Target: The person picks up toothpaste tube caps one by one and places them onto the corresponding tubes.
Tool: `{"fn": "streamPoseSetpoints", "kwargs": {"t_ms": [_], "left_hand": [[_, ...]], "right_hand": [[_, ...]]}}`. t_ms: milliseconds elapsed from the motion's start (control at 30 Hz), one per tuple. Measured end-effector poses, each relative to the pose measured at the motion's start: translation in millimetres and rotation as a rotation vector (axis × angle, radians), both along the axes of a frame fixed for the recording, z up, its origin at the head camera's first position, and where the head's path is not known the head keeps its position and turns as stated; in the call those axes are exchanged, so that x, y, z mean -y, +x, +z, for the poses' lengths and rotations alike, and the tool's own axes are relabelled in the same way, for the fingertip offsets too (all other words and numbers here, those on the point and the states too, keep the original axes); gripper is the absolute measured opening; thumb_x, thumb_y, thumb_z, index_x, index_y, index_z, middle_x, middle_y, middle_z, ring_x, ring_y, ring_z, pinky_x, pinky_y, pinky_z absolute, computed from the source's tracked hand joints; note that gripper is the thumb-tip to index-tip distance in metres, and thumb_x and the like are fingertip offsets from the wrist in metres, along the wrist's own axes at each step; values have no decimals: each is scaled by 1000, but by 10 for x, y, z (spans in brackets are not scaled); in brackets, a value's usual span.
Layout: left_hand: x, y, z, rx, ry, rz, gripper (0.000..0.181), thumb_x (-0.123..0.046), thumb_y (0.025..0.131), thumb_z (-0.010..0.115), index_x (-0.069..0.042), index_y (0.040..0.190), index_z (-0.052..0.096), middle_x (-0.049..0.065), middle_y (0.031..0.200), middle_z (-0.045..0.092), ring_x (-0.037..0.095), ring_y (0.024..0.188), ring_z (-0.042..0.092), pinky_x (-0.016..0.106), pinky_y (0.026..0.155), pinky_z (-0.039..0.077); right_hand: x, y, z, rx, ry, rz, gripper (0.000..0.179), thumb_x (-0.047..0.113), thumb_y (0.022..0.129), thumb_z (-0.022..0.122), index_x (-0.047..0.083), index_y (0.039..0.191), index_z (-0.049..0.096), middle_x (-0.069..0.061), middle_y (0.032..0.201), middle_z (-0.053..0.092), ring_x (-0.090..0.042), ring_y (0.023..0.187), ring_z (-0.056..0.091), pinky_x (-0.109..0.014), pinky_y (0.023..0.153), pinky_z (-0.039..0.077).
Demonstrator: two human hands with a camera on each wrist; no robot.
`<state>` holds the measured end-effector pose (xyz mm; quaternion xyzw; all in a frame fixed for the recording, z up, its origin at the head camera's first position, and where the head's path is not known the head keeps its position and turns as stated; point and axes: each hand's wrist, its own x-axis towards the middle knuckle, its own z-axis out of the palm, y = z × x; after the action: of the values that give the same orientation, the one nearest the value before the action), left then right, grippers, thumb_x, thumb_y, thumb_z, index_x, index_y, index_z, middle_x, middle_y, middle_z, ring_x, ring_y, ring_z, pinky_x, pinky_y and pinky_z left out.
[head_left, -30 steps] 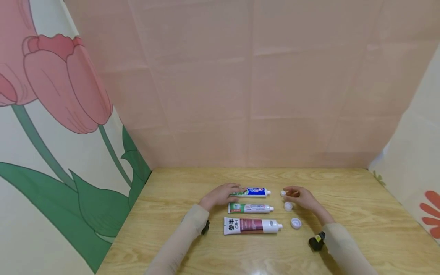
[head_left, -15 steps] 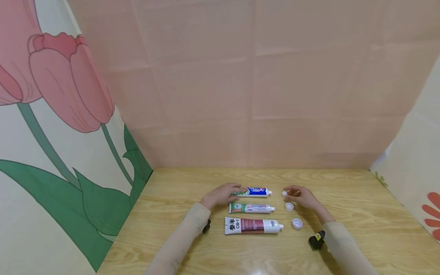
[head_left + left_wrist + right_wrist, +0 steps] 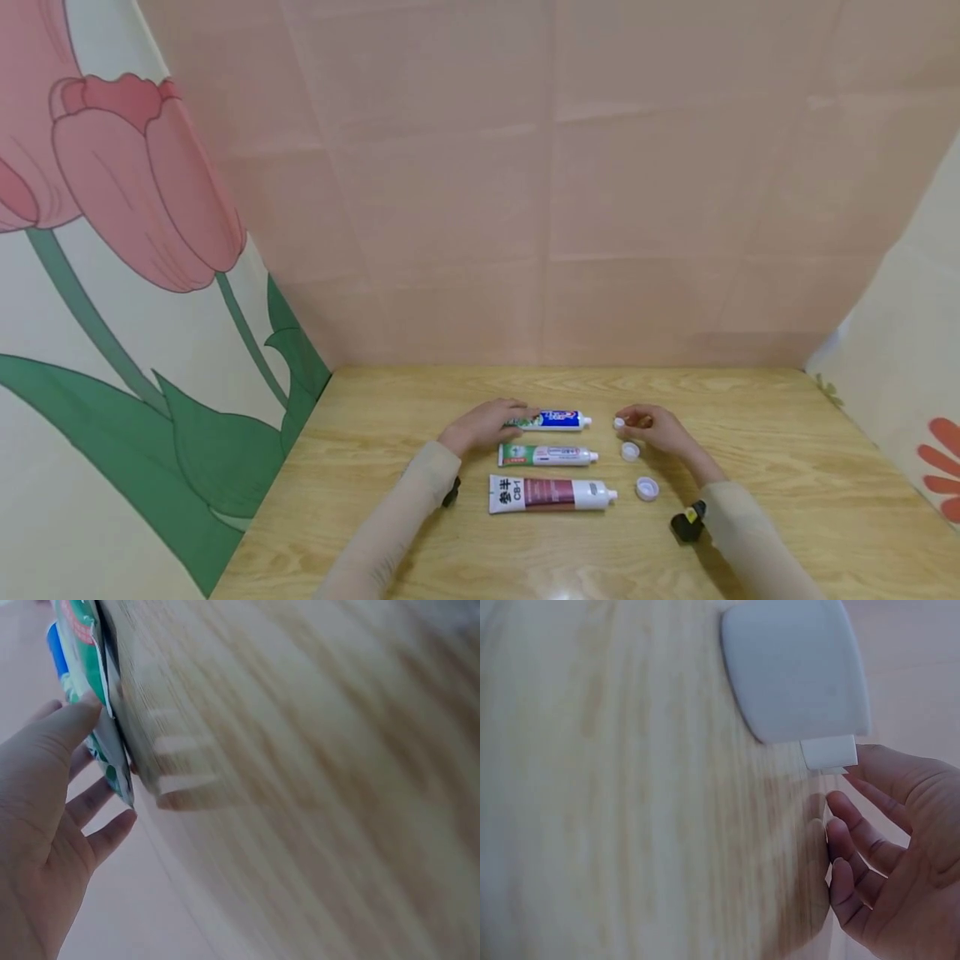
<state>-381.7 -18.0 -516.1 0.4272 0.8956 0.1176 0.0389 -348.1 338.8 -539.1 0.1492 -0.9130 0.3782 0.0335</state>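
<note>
Three toothpaste tubes lie in a row, nozzles to the right: a blue and green tube (image 3: 558, 419) farthest, a green and white tube (image 3: 551, 455) in the middle, a larger white and maroon tube (image 3: 551, 494) nearest. My left hand (image 3: 486, 423) rests on the flat end of the farthest tube, fingers fairly straight across it and thumb along its near side. With its fingertips my right hand (image 3: 660, 431) pinches a small white cap (image 3: 618, 422) at the table, right of that tube's nozzle. The larger caps partly hide this pinch in the right wrist view.
Two more white caps lie right of the other nozzles: a medium cap (image 3: 630, 451) and a large cap (image 3: 647, 488). The wooden table (image 3: 450, 550) ends against a pink backdrop (image 3: 547, 208). Floral panels stand on both sides.
</note>
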Motion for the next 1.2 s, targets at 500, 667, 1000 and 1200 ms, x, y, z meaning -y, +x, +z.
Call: {"fn": "streamPoseSetpoints", "kwargs": {"t_ms": [500,667,1000,1200], "left_hand": [[-36,-55,-48,-28,-46,-30,52,-36,96,47,-35,144,27,4,146,37,23,134,34,44,113,24],[-58,-43,-18,-38,-50,-41,53,-34,95,48,-33,144,29,5,144,40,23,133,36,43,112,26],[-93,-97,-74,-96,-79,-57,54,-38,95,47,-35,145,25,-2,140,44,18,128,40,39,110,31],[-123,-103,-93,-119,-101,-45,55,-39,95,47,-36,145,25,-2,138,46,17,127,41,37,108,33]], "right_hand": [[33,-29,8,32,1,-33,29,19,80,72,3,104,65,-6,85,61,-13,72,51,-23,59,42],[22,-46,-9,51,20,-47,27,22,81,72,6,102,66,-4,85,61,-12,72,50,-23,59,41],[22,-46,-10,57,37,-48,24,23,82,71,7,100,66,-4,85,60,-13,72,48,-25,60,40],[24,-35,-6,55,39,-48,23,23,82,71,7,98,67,-4,84,60,-14,72,48,-25,59,39]]}}
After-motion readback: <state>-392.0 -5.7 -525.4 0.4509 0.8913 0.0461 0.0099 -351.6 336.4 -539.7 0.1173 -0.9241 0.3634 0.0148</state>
